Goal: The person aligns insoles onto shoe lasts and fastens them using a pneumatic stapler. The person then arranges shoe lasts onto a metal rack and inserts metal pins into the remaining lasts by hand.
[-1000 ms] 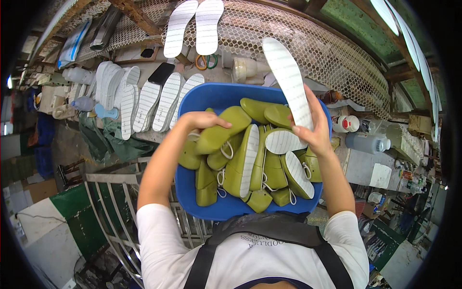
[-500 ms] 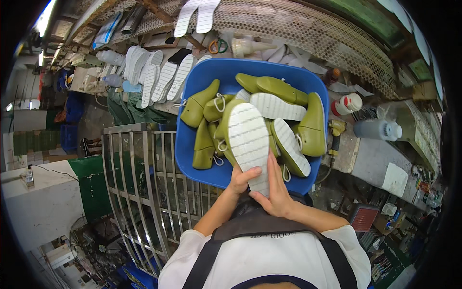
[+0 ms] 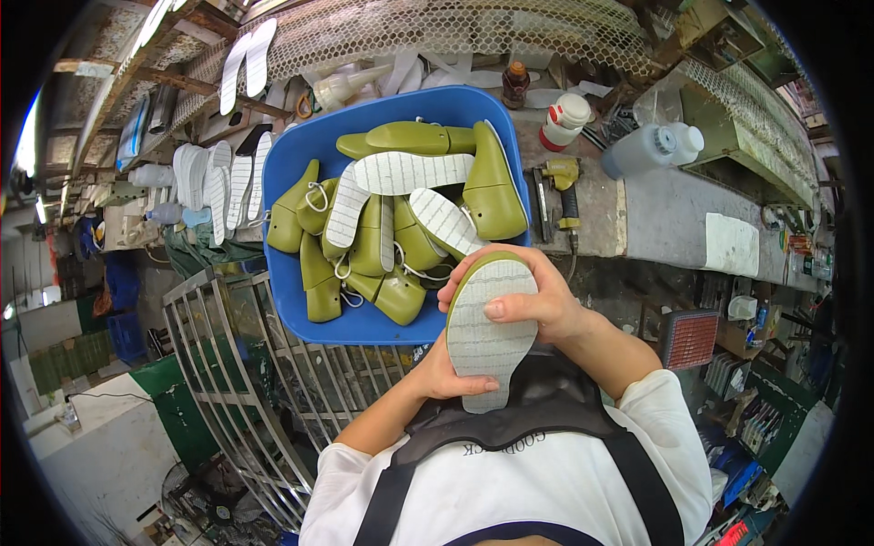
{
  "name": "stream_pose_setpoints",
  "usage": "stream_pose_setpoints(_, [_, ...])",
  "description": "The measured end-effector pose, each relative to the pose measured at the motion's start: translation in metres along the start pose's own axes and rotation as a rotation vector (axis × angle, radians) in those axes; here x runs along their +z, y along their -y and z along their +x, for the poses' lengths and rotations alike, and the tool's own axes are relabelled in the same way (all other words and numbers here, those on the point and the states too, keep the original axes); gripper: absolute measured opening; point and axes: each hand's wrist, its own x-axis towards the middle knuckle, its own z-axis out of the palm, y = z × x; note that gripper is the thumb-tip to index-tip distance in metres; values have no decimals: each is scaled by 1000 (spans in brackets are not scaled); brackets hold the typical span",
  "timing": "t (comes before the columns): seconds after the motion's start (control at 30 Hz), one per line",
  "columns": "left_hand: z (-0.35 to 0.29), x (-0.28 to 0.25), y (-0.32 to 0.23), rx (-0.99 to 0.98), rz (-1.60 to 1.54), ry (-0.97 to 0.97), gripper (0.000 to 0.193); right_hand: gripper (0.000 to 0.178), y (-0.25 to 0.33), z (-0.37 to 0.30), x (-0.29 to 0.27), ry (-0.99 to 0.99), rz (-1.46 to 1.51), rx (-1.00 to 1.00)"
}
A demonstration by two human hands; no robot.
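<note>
Close in front of my apron, both hands hold one green shoe last [image 3: 453, 300] with a white, line-marked insole [image 3: 492, 350] covering its sole, which faces up. My right hand [image 3: 546, 296] wraps the wide toe end, thumb pressed on the insole. My left hand [image 3: 446, 375] grips the narrower heel end, its thumb across the insole and its other fingers hidden beneath. Just beyond is a blue plastic bin [image 3: 280, 296] filled with several green lasts [image 3: 496, 187]. Some of these carry white insoles [image 3: 414, 173], and white cord loops hang from several.
Right of the bin, the bench holds a yellow-and-black air tool [image 3: 566, 193], a red-and-white container [image 3: 564, 123] and a translucent bottle [image 3: 642, 150]. White soles [image 3: 191, 177] line the bench at left. A metal rack [image 3: 205, 364] stands below the bin's left side.
The held last has come from over the bin back toward my body. My right hand has shifted from the heel end to the toe end. The view has swung right.
</note>
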Motion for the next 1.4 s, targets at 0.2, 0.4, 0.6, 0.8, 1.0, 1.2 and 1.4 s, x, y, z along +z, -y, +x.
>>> stream_pose_setpoints(0.2, [8,-3,18,35,-88,-51,84,60,-9,10,-22,24,74,23])
stream_pose_setpoints(0.4, [-15,-5,40,2,-210,-390,70,55,-72,37,-237,-1114,-450,-286])
stream_pose_setpoints(0.6, [-29,-13,56,104,-364,-695,68,80,-89,36,-327,-1112,-1609,455])
stream_pose_setpoints(0.8, [-10,-22,33,162,-344,-537,50,44,-106,16,-319,-1088,-1203,22])
stream_pose_setpoints(1.0, [8,-26,28,135,-370,-393,56,25,-41,-53,-187,-672,104,265])
stream_pose_setpoints(1.2, [21,-12,26,143,-204,-336,59,34,58,-61,-65,-134,-1218,-99])
stream_pose_setpoints(1.4, [17,-5,30,173,-231,-239,66,50,62,-32,-24,142,-1442,132])
